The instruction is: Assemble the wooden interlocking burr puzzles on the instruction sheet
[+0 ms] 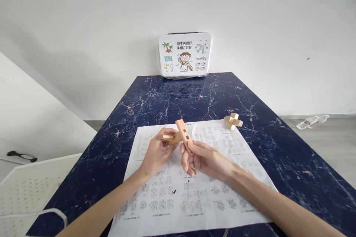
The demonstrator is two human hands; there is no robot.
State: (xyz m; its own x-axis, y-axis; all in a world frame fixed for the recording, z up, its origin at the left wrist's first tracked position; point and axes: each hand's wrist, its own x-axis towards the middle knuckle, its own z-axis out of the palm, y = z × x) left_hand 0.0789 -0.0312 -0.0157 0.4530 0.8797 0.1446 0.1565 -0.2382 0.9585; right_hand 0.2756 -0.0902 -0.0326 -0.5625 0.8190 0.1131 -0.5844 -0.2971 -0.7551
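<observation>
Over a printed sheet [164, 226] with puzzle drawings, both hands hold notched wooden puzzle pieces. Closed around a wooden piece [175, 139] and a rod-like piece [167, 137] is my left hand [157, 152]. My right hand [207, 157] pinches the lower end of a notched wooden bar [182, 130], which tilts up to the left and shows rounded cut-outs. The bar meets the left hand's piece; whether they interlock I cannot tell. An assembled wooden burr puzzle [233, 121] sits at the sheet's upper right corner.
The sheet lies on a dark blue marbled table [183, 100]. A white cartoon-printed case [185, 55] stands at the far edge against the wall. At lower left are a perforated white surface [30, 181] and a white cable [52, 211]. Clear plastic bottles [311, 121] lie on the floor at right.
</observation>
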